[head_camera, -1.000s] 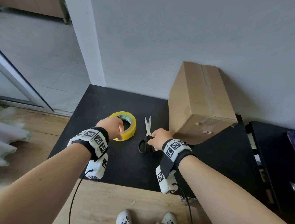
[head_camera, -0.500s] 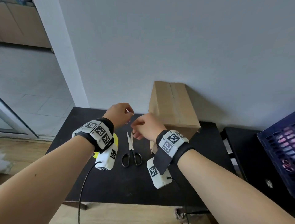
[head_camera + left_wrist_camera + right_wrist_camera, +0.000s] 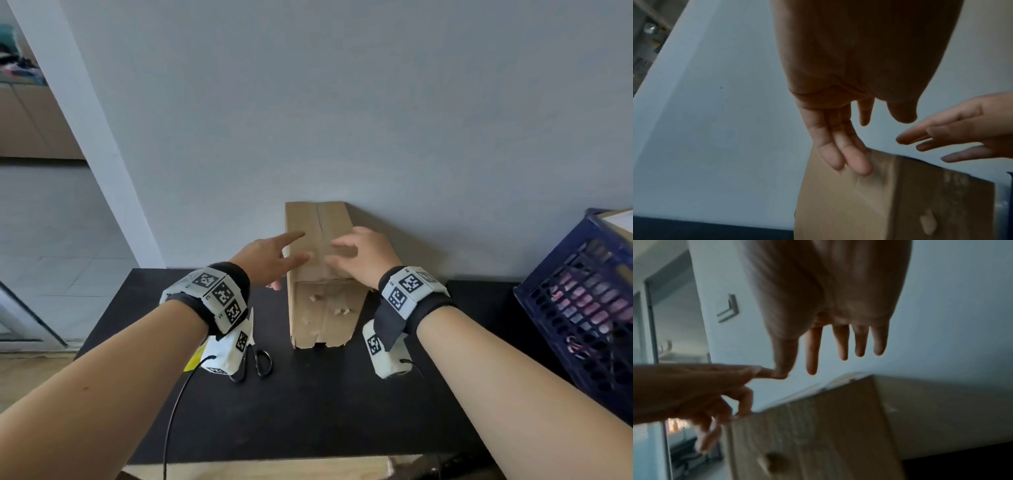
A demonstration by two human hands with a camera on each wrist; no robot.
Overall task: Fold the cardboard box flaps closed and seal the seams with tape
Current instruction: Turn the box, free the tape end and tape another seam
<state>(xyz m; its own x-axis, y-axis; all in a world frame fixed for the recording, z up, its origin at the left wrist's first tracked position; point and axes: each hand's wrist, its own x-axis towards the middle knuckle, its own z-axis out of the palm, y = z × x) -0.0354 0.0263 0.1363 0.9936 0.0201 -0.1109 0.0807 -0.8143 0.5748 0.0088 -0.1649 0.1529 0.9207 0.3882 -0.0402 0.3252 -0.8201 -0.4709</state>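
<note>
A brown cardboard box (image 3: 320, 308) stands on the black table (image 3: 308, 411) against the grey wall, its top flaps folded shut with a seam down the middle. My left hand (image 3: 274, 257) reaches over the box's top left edge with fingers spread. My right hand (image 3: 356, 257) hovers over the top right with straight fingers. Both hands hold nothing. In the left wrist view my left fingers (image 3: 840, 155) are by the box's (image 3: 890, 203) upper edge. The right wrist view shows spread fingers (image 3: 840, 344) above the box (image 3: 818, 434). The yellow tape roll (image 3: 193, 359) is mostly hidden behind my left wrist.
Black-handled scissors (image 3: 257, 359) lie on the table left of the box, partly behind my left wrist. A dark blue plastic crate (image 3: 579, 301) stands at the right. A doorway opens at the left, beyond the table's edge.
My hands left the tape roll and scissors, rose together, and now reach forward over the box top with fingers spread. The head view has tilted upward.
</note>
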